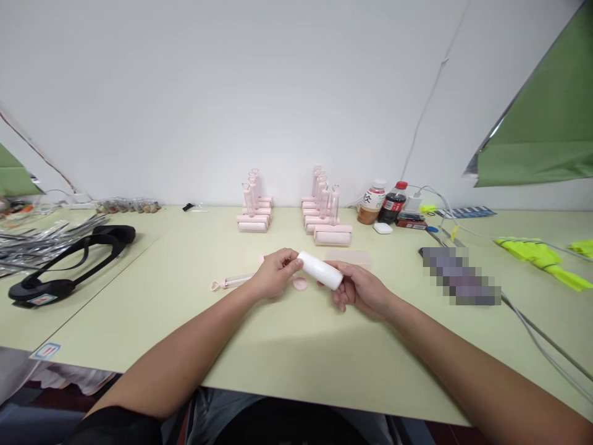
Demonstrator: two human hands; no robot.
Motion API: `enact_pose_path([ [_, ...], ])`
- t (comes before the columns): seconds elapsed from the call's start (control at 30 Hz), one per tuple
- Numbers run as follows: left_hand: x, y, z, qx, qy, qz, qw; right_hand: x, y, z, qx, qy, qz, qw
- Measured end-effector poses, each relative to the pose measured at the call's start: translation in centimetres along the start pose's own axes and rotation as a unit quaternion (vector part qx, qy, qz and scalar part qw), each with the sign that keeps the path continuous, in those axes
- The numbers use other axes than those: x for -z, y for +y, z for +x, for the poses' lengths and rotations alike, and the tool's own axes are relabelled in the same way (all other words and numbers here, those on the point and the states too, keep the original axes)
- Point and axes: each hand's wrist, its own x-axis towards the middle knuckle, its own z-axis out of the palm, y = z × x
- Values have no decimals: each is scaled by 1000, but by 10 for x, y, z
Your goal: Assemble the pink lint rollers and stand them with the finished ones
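A white roll (320, 271) is held tilted above the table, its left end higher. My left hand (278, 272) pinches its upper left end between thumb and fingers. The lower right end rests in my right hand (359, 287), whose fingers curl beneath it. Below the roll lies a small round pink piece (300, 283). A pink handle with a clear stem (234, 282) lies left of it, partly hidden by my left hand. Behind my right hand is a flat pale pink piece (349, 256).
Pink lint rollers stand in two rows, left (252, 224) and right (332, 235), near the wall. Two bottles (393, 203), a white case (382, 228) and a blurred phone-like object (458, 276) are at right. A black strapped frame (69, 266) lies left.
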Motion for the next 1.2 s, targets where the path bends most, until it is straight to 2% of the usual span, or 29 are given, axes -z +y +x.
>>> enact_pose_path([
  [0.13,1,-4,3,18,17,-42,999,1,-1,2,-10,16,72,997],
  [0.3,1,-4,2,24,21,-20,999,1,-2,2,-12,27,67,997],
  [0.57,3,-1,1,-4,16,-5,1000,4,-1,0,18,26,51,998],
  [0.8,-1,-6,3,26,75,-8,997,1,-7,-1,-26,48,41,998],
  [0.93,1,-7,5,43,118,-35,991,4,-6,1,-56,104,-31,992],
  [1.0,2,-5,5,47,131,-53,989,6,-3,2,-66,113,-89,987],
  [1.1,0,2,4,59,137,-96,984,6,0,2,-30,115,-205,972],
  [1.2,-3,12,1,83,128,-166,974,6,1,0,18,127,-340,932],
])
